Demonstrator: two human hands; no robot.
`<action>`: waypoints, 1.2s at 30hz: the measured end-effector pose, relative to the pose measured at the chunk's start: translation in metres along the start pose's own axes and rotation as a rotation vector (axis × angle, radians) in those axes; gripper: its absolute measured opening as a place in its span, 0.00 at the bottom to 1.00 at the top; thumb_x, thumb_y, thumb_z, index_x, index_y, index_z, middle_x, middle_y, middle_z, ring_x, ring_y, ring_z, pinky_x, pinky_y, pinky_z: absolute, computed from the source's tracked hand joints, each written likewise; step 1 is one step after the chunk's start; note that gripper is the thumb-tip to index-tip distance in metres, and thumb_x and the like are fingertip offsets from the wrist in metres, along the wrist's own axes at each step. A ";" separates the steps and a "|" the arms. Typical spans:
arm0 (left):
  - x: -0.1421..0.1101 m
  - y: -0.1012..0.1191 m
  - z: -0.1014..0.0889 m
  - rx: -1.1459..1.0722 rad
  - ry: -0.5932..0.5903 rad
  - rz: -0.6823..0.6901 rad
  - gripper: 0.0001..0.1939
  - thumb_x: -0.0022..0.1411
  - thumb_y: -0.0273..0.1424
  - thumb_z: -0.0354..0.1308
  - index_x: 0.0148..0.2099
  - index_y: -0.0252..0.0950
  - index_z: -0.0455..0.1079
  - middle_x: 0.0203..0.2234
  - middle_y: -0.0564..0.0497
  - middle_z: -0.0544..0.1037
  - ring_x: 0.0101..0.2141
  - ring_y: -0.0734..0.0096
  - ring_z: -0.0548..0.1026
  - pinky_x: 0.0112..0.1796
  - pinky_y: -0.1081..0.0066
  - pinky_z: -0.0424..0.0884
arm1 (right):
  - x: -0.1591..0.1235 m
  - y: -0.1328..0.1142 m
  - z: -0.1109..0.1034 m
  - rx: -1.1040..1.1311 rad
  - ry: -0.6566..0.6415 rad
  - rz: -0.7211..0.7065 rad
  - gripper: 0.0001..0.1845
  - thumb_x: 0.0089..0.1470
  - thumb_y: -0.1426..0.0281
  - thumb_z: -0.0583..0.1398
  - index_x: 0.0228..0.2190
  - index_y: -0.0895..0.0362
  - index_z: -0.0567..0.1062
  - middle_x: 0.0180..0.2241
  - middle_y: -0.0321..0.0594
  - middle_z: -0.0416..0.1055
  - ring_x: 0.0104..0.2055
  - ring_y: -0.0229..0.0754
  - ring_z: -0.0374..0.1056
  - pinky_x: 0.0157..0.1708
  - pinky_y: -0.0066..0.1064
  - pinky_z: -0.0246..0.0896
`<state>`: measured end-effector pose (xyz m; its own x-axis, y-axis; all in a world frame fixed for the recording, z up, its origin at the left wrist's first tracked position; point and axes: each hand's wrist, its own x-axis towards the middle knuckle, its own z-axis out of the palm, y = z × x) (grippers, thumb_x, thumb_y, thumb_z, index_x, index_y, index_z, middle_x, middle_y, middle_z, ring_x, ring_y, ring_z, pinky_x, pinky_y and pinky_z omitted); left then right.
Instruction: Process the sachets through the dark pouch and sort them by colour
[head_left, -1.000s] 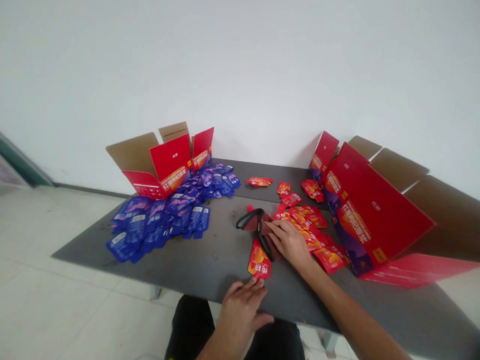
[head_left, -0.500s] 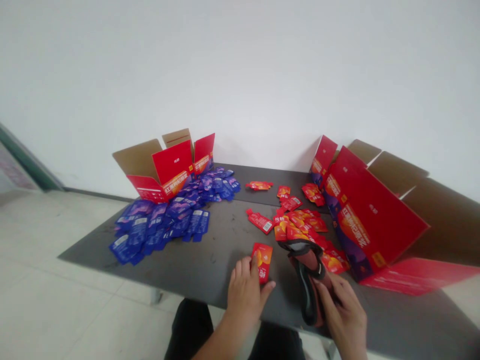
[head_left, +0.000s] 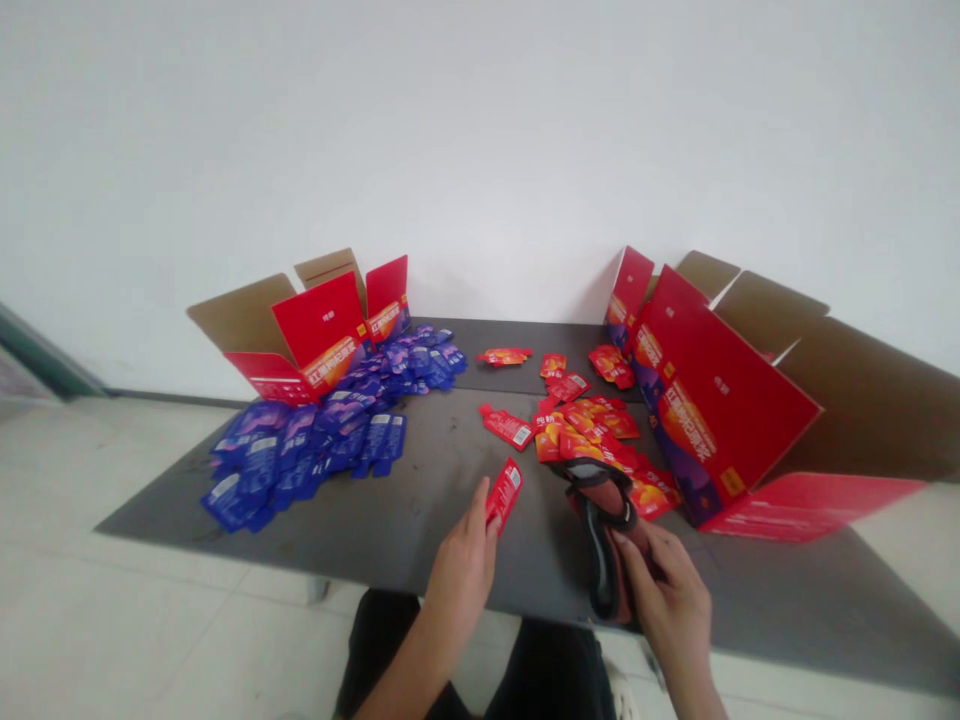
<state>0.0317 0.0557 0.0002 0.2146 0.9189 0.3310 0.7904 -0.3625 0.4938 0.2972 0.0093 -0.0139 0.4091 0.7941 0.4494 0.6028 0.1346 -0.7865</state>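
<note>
My left hand (head_left: 463,565) grips a small red pouch (head_left: 505,495) at its lower end. The pouch is raised on edge above the grey table, its barcode side partly showing. In my right hand (head_left: 664,585), the fingers are closed on a folded brown fabric item with black edging and a grey lining (head_left: 606,545); its kind I cannot make out. Just beyond that item lies a heap of red and orange pouches (head_left: 589,425), partly hidden by it. A single red pouch (head_left: 508,427) rests flat on the table ahead of my left hand.
Blue pouches (head_left: 300,450) are piled on the left, before an open red carton (head_left: 326,345). Larger open red cartons (head_left: 697,400) stand along the right side. The grey table (head_left: 427,510) has its near edge at my knees, and a white wall (head_left: 480,170) rises behind.
The pouch under my left hand has been picked up from the table and turned from its orange-printed face to its barcode side. My right hand still holds the brown item.
</note>
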 end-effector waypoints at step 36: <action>-0.061 -0.016 0.002 0.053 -0.010 0.257 0.17 0.68 0.39 0.63 0.55 0.38 0.73 0.49 0.51 0.83 0.47 0.59 0.82 0.46 0.56 0.76 | 0.045 -0.076 0.108 -0.191 -0.781 -0.783 0.17 0.66 0.68 0.59 0.56 0.50 0.72 0.49 0.42 0.75 0.50 0.45 0.71 0.50 0.37 0.73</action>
<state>0.0069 0.0059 -0.0293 0.4180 0.7990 0.4323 0.7380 -0.5761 0.3512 0.1957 0.0990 0.0207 -0.6303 0.6932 0.3495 0.6280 0.7200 -0.2954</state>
